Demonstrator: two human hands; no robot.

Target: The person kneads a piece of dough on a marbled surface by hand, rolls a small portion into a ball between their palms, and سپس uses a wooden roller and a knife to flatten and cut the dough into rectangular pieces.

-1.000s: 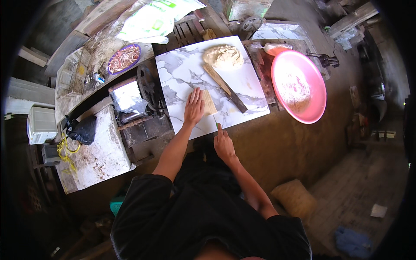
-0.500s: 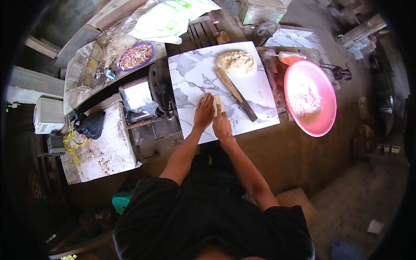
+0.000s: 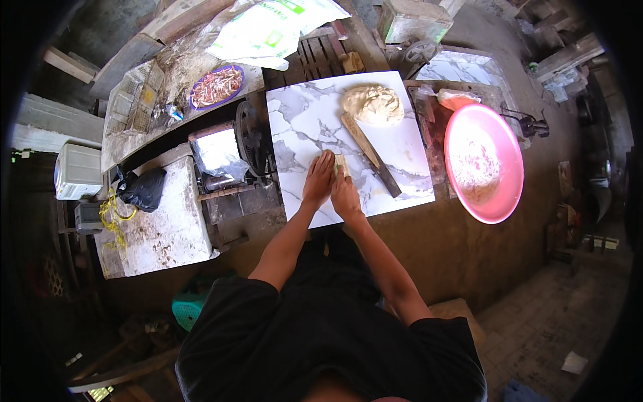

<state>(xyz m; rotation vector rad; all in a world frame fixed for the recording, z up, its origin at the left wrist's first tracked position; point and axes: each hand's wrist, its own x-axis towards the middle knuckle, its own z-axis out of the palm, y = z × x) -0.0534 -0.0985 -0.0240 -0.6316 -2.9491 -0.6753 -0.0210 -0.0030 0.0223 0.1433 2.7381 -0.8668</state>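
Note:
On a white marble-patterned board (image 3: pixel 295 120) a pale, narrow, block-like piece (image 3: pixel 341 163) lies between my hands; I cannot tell its kind. My left hand (image 3: pixel 319 178) rests on the board along the piece's left side, fingers stretched out and close together. At the near end of the piece, my right hand (image 3: pixel 345 195) is closed on it, the index finger reaching forward along it. Right of my hands lies a long, narrow tool (image 3: pixel 367 149), light wood at its far part and dark toward me. A mound of pale dough (image 3: pixel 375 105) sits at the board's far right.
A pink basin (image 3: pixel 483 164) with white powder stands at the right. Left of the board is a machine with a dark wheel (image 3: pixel 251 137). Farther left are a purple-rimmed plate (image 3: pixel 218 87) of shredded food, a wire basket (image 3: pixel 130 100) and a black bag (image 3: pixel 142 189). A white sack (image 3: pixel 268 33) lies behind.
The whole view has shifted slightly, so the board and basin sit a little lower and farther right. Both hands stay at the pale piece, and slightly less of it shows between them.

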